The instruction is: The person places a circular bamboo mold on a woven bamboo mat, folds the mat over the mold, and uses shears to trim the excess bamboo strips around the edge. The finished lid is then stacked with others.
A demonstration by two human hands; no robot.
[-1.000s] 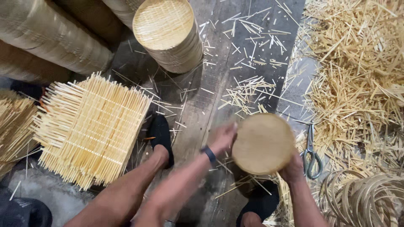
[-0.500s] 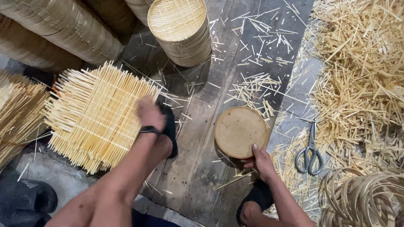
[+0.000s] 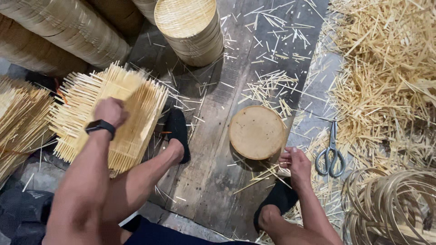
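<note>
My left hand [image 3: 110,112], a black band on its wrist, rests closed on the top sheet of a stack of square woven bamboo mats [image 3: 111,119] at the left; that sheet looks tilted up and blurred. My right hand [image 3: 295,164] grips the near edge of a round wooden block [image 3: 257,132] that stands on the plank floor between my feet. The block's flat top faces up.
A stack of round woven bamboo trays [image 3: 190,28] stands at the top centre, with long rolls of stacked trays [image 3: 59,31] at the upper left. Scissors [image 3: 332,149] lie right of the block. Bamboo offcuts [image 3: 386,77] pile at the right; coiled bamboo hoops [image 3: 393,204] sit at the lower right.
My left hand has swung from the round block over to the mat stack and closed on its top sheet. The block came down from my hands onto the floor, my right hand still on it.
</note>
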